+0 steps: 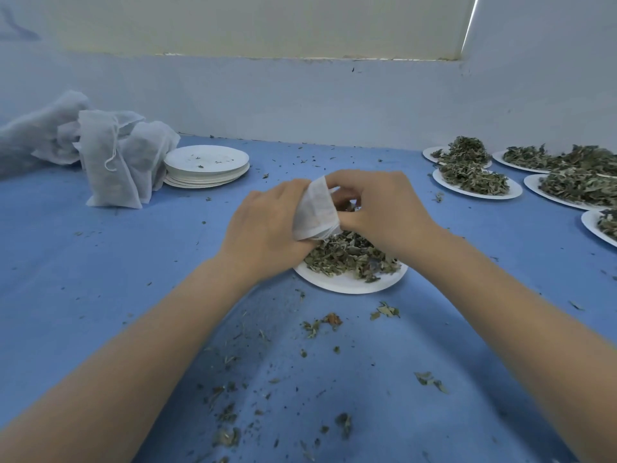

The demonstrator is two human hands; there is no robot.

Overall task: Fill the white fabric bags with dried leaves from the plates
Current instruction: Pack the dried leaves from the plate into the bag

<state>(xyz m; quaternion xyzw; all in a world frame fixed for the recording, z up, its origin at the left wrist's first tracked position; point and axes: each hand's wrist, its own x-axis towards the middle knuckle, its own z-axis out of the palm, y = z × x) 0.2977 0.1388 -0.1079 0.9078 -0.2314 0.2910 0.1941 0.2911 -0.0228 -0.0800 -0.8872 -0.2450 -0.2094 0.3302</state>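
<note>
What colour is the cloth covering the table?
Blue, a plain table cloth strewn with leaf crumbs; the head view shows it.

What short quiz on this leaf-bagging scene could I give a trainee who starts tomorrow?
1. True or false: the left hand holds the small white fabric bag.
2. Over what does the right hand work? A) the stack of empty white paper plates B) the white paper plate of dried green leaves
3. What lies strewn over the blue table cover?

Key: 1 true; 2 B; 3 leaf crumbs.
</note>
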